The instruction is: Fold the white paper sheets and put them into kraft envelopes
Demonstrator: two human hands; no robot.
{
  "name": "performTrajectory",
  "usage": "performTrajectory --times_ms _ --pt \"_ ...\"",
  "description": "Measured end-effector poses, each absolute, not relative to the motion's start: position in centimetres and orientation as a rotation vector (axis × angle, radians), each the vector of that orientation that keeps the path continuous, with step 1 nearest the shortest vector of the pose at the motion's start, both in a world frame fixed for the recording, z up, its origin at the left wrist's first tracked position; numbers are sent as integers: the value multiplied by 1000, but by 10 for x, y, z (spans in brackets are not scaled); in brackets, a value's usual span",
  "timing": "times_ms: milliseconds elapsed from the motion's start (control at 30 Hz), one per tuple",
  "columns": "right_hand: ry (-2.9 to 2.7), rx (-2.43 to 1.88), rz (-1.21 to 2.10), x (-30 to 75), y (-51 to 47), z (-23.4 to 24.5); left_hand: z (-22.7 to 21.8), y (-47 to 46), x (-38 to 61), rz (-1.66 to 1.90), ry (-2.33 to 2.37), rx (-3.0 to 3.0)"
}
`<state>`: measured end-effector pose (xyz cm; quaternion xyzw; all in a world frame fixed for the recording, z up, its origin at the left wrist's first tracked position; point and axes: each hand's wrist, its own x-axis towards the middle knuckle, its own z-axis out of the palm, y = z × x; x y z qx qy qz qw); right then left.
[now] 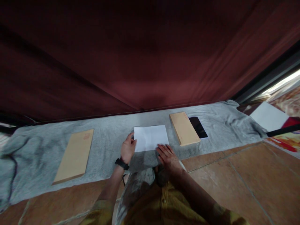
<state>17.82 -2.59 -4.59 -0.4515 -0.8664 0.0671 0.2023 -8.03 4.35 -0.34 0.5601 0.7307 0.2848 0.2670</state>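
And here's the white sheet [151,136], lying right in front of the person on the grey cloth [109,134], between two brown stacks! The left hand [127,149], a black band [122,164] on its wrist, has the sheet's left edge pinched between thumb and fingers. Over on the other side, the right hand [169,158] is open, fingers laid flat across the near right corner.

Now to the containers: the left envelope stack [75,154] lies slanted, well apart from the left hand, red print near its far corner. The right envelope stack [184,128] sits just beyond the sheet's right edge, and close against it is a dark-screened phone [198,126]. Anything inside those envelopes? Can't tell, the insides are hidden. Behind it all hangs a dark red curtain [140,68]; tiled floor [234,175] shows at the cloth's near edge.
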Motion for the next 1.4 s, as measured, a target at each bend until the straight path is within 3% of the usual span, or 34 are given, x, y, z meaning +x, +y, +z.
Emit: performTrajectory --times_ms 167,400,567,833,1400 --pt "-2398 -1277 172 181 -25 -46 -3 29 -76 648 2088 1572" --pt "-2416 -1316 185 177 -26 -44 -6 12 -62 777 2133 1748" --pt "-2419 -1319 165 175 -27 -42 -23 -31 -16 681 1733 2096" --pt "-2428 -1328 153 175 -29 -40 -42 -54 0 499 1696 2223" --pt "-2354 -1396 107 193 -33 -49 -50 -77 -19 422 2002 2369"
